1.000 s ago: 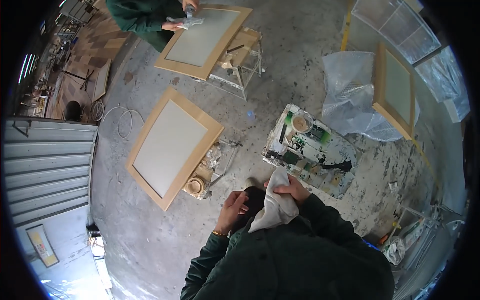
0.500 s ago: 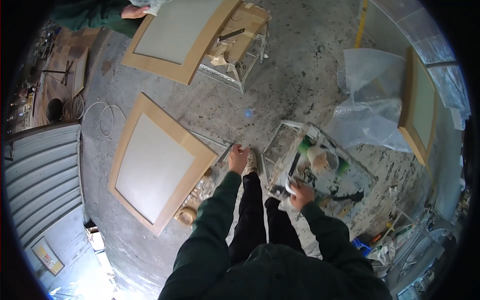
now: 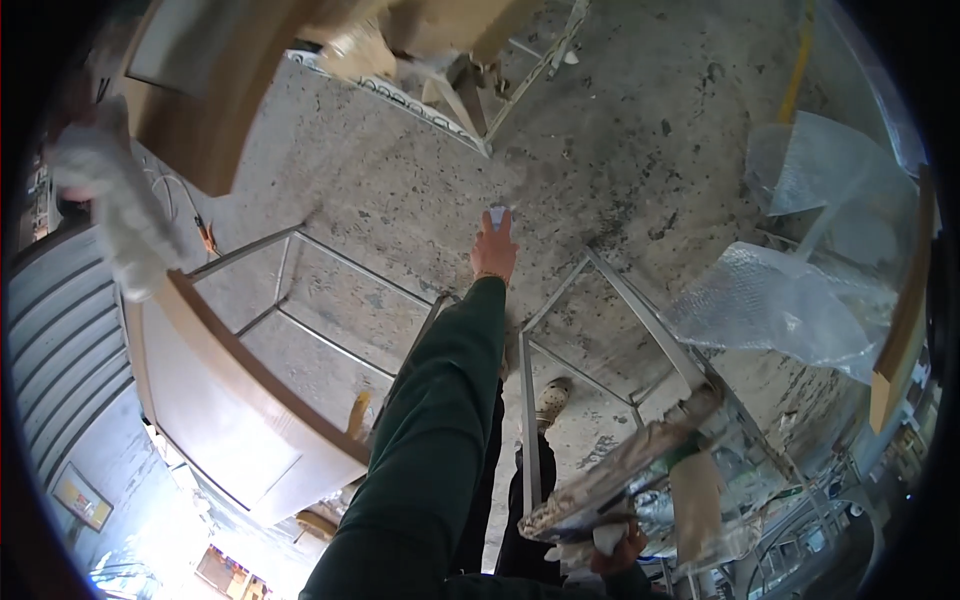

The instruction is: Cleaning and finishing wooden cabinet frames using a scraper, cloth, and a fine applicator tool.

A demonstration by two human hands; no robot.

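My left arm reaches forward and down. My left hand [image 3: 494, 252] has its fingers on both sides of a small pale blue plastic piece [image 3: 498, 215], low over the concrete floor; whether the piece still touches the floor I cannot tell. At the lower right my right hand [image 3: 624, 550] is closed on a white wad [image 3: 607, 538], partly in shadow. That hand is at the near edge of a paint-spattered work top [image 3: 570, 490] on a metal stand. A tan piece [image 3: 697, 500] and clear plastic lie on the top.
On the left a wood-framed panel [image 3: 240, 400] rests by a metal stand [image 3: 340, 255]. Another framed panel [image 3: 200, 100] is at upper left, beside a co-worker's blurred hand and white cloth [image 3: 120, 200]. Bubble wrap [image 3: 770, 300] and a framed panel [image 3: 905, 310] are at right.
My left hand has reached forward to the pale blue piece on the floor. My right hand stays on the white wad. The view has tipped forward, and the co-worker's white cloth is now at the left panel.
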